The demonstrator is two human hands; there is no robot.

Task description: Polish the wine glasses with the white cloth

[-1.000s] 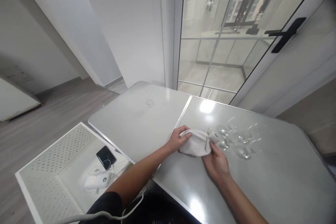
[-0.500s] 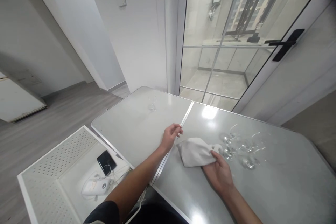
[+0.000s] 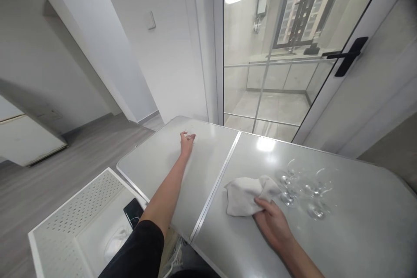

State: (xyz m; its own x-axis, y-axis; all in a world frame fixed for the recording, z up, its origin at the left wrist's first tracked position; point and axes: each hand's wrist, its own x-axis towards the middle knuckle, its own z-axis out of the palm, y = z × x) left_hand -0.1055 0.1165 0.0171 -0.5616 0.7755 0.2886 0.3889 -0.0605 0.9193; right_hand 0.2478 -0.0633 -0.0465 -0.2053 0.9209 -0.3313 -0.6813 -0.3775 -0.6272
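My left hand (image 3: 186, 143) is stretched out to the far left part of the table, its fingers curled round a small clear glass (image 3: 189, 136). Most of that glass is hidden by the fingers. My right hand (image 3: 272, 221) grips a white cloth (image 3: 243, 197) between thumb and fingers, over the right half of the table. The cloth hangs loosely bunched to the left of the hand. Just beyond it stand several clear glasses (image 3: 316, 210), close together; their transparent walls make the outlines hard to follow.
The glossy pale table (image 3: 208, 156) has a metal seam (image 3: 216, 186) across it. At the lower left, a white perforated-sided stand (image 3: 81, 195) holds a dark phone (image 3: 133, 212), partly covered by my left arm. Behind the table is a glass door with a black handle (image 3: 350, 56).
My left hand has moved away from beside the cloth, forward and left to the lone glass. My right hand stays near the same spot, with the cloth now spread differently. The view has shifted slightly.
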